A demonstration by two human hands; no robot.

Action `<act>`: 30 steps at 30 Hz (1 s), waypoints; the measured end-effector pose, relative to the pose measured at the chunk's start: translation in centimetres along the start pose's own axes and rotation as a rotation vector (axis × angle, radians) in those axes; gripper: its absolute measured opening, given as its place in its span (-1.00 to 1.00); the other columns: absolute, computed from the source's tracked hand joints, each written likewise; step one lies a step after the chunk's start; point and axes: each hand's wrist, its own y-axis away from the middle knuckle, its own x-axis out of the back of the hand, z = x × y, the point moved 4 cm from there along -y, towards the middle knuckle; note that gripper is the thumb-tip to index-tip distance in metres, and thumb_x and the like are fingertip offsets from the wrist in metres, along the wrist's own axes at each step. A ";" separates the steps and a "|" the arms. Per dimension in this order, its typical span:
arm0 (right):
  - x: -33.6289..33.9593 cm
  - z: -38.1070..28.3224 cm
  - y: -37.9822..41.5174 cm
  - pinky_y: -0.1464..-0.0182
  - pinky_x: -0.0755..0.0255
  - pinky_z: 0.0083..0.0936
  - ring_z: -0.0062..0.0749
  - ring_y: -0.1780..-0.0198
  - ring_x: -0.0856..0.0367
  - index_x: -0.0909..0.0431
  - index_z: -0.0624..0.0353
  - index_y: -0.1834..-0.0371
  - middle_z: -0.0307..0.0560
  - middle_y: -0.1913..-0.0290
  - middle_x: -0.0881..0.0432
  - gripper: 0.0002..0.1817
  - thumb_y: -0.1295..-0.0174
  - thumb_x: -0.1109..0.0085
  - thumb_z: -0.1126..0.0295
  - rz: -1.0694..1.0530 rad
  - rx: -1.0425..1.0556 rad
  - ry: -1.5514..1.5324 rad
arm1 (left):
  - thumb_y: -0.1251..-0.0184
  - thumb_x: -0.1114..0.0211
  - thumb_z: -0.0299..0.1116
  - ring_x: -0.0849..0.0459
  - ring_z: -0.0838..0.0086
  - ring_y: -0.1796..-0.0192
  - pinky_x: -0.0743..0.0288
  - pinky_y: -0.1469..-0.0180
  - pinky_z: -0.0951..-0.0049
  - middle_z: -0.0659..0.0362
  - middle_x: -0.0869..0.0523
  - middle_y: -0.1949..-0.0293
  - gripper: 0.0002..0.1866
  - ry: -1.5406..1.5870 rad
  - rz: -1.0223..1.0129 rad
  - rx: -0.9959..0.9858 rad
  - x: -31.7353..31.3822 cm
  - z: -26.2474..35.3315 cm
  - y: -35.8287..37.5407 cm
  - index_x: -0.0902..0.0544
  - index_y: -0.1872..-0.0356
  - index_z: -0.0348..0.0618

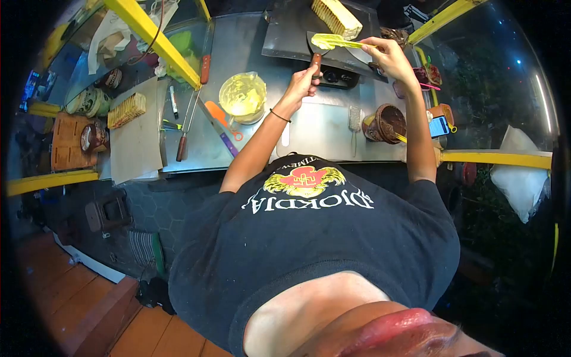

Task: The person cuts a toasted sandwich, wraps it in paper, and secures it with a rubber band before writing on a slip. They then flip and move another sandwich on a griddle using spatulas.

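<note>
My left hand [303, 86] grips the brown handle [317, 59] of a metal spatula whose blade reaches over the dark griddle plate [285, 38]. In my right hand [389, 58] is a yellow-green spreader [352, 44], its far end coated with pale yellow spread [324, 40]. The coated end overlaps the spatula blade in this view. Just beyond both tools, a browned, sliced block of bread [337, 18] lies on the griddle. A clear tub [242, 98] smeared with yellow spread stands left of my left forearm.
A grater [354, 122] and a chocolate-smeared bucket [383, 123] stand at right, near a phone [439, 126]. At left, another bread block [126, 111] rests on paper [137, 146] beside tongs [189, 119], scissors [223, 119] and a purple-handled knife [228, 143]. Yellow posts [160, 44] frame the counter.
</note>
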 end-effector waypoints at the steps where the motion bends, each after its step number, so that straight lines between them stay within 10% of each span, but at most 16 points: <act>1: 0.3 0.9 -0.5 0.28 -0.40 -0.51 -0.57 0.39 -0.46 -0.63 0.30 0.05 -0.09 0.46 -0.61 -0.69 -0.33 -0.19 0.25 0.002 0.007 -0.004 | -0.43 -0.14 0.10 -0.34 0.73 0.62 -0.22 0.54 0.68 0.37 -0.51 0.55 -0.55 -0.005 0.004 -0.005 0.3 -0.2 -0.4 -0.56 0.11 -0.14; 5: 0.6 3.5 -2.6 0.27 -0.42 -0.42 -0.43 0.45 -0.49 -0.64 0.26 0.05 0.09 0.47 -0.62 -0.70 -0.32 -0.17 0.27 0.136 0.146 0.078 | -0.48 -0.08 0.03 -0.31 0.71 0.61 -0.24 0.54 0.58 0.41 -0.42 0.66 -0.59 -0.182 -0.032 -0.070 -0.2 0.6 1.4 -0.56 0.25 -0.16; 7: 0.5 3.9 -3.3 0.25 -0.44 -0.34 -0.23 0.41 -0.60 -0.64 0.26 0.05 0.19 0.42 -0.63 -0.72 -0.32 -0.16 0.29 0.180 0.128 0.166 | -0.48 -0.06 0.00 -0.49 0.45 0.59 -0.37 0.47 0.39 0.20 -0.54 0.63 -0.55 -0.803 0.246 -0.413 -0.9 1.8 3.9 -0.55 0.30 -0.26; 8: 0.2 3.8 -3.6 0.17 -0.48 -0.24 0.06 0.27 -0.67 -0.65 0.24 0.07 0.27 0.32 -0.65 -0.73 -0.29 -0.16 0.30 0.193 0.127 0.169 | -0.47 -0.05 -0.04 -0.64 0.04 0.46 -0.45 0.35 0.15 -0.10 -0.61 0.55 -0.54 -0.928 0.335 -0.480 -1.7 2.0 5.0 -0.52 0.33 -0.34; 11: -1.4 3.6 -4.0 0.07 -0.50 -0.18 0.16 0.15 -0.66 -0.66 0.23 0.07 0.29 0.23 -0.65 -0.72 -0.27 -0.17 0.30 0.133 0.261 0.195 | -0.46 -0.04 -0.06 -0.62 -0.19 0.35 -0.44 0.29 0.01 -0.25 -0.61 0.49 -0.55 -1.012 0.426 -0.483 -3.7 2.9 6.4 -0.55 0.33 -0.36; 15: 0.6 2.9 -2.4 0.09 -0.54 -0.26 0.02 0.17 -0.73 -0.66 0.23 0.02 0.25 0.23 -0.69 -0.70 -0.28 -0.17 0.30 0.149 0.278 0.117 | -0.46 -0.03 -0.06 -0.63 -0.19 0.35 -0.44 0.30 -0.02 -0.27 -0.61 0.49 -0.55 -0.982 0.472 -0.456 -3.6 2.8 5.2 -0.55 0.35 -0.35; 19: 1.2 -0.6 -0.9 0.25 -0.48 -0.53 -0.56 0.37 -0.61 -0.69 0.23 0.07 0.03 0.40 -0.69 -0.73 -0.30 -0.18 0.30 0.127 0.135 0.111 | -0.45 -0.06 -0.05 -0.63 -0.19 0.31 -0.46 0.24 -0.06 -0.25 -0.64 0.46 -0.55 -0.893 0.485 -0.409 -3.0 2.5 4.8 -0.57 0.37 -0.32; 21: -1.7 -2.5 -1.1 0.28 -0.46 -0.53 -0.58 0.40 -0.58 -0.69 0.23 0.08 -0.05 0.42 -0.69 -0.73 -0.30 -0.17 0.30 0.140 0.472 -0.148 | -0.45 -0.06 -0.05 -0.63 -0.19 0.29 -0.44 0.25 -0.05 -0.24 -0.64 0.45 -0.55 -0.867 0.492 -0.394 -3.2 1.9 4.6 -0.56 0.37 -0.33; 25: -10.0 -8.0 -1.5 0.16 -0.53 -0.33 -0.22 0.32 -0.68 -0.68 0.21 0.11 0.11 0.36 -0.68 -0.71 -0.20 -0.18 0.27 -0.301 0.413 -0.159 | -0.42 -0.12 -0.22 -0.65 -0.14 0.22 -0.47 0.18 -0.01 -0.21 -0.67 0.36 -0.69 -0.811 0.381 -0.455 -2.7 -1.1 2.1 -0.57 0.23 -0.34; 27: -15.9 -8.0 -2.8 0.01 -0.54 -0.19 0.06 0.13 -0.69 -0.68 0.20 0.08 0.20 0.21 -0.70 -0.66 -0.19 -0.19 0.21 -0.274 0.562 0.003 | -0.36 -0.17 -0.34 -0.69 0.02 0.18 -0.50 0.16 0.05 -0.10 -0.71 0.25 -0.75 -0.777 0.455 -1.035 -3.2 -1.9 2.3 -0.57 0.07 -0.32; 30: -13.6 -8.6 -1.9 -0.06 -0.52 -0.19 0.04 0.01 -0.67 -0.65 0.24 -0.01 0.24 0.09 -0.69 -0.57 -0.20 -0.22 0.15 -0.291 0.446 -0.031 | -0.40 -0.14 -0.30 -0.69 0.12 0.23 -0.50 0.23 0.16 -0.05 -0.70 0.27 -0.74 -0.716 0.400 -0.903 -2.6 -1.4 1.3 -0.58 0.12 -0.32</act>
